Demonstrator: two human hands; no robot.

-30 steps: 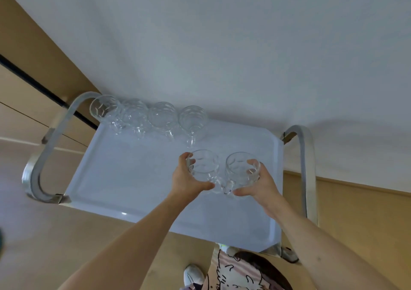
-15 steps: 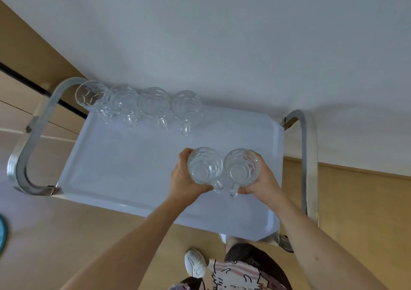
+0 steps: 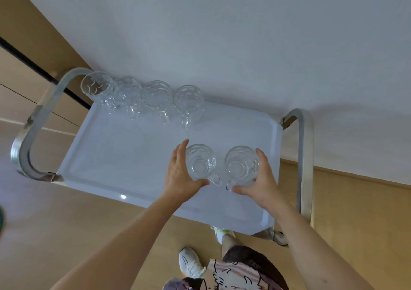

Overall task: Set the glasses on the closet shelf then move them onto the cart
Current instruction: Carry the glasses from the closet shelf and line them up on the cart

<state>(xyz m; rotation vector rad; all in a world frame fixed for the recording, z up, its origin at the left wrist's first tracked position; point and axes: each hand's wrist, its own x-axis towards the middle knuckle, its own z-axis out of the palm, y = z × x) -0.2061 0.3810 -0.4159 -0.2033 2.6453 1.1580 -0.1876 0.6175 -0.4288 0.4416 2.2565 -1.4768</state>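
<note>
Clear glass mugs fill the scene: the left hand (image 3: 180, 174) curls its fingers around one mug (image 3: 200, 163), the right hand (image 3: 260, 178) around another mug (image 3: 242, 165), side by side over the white cart tray (image 3: 124, 156). Four more mugs (image 3: 142, 96) line the tray's far edge by the wall (image 3: 222, 33); metal handles (image 3: 33, 129) flank the cart.

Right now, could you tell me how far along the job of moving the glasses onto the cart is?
Four glass mugs already stand in a row along the far edge of the cart's white tray. In hand: the left hand and right hand each hold another mug, the left mug and the right mug, low over the tray. Left: letting go of both. The closet shelf is out of view.
</note>
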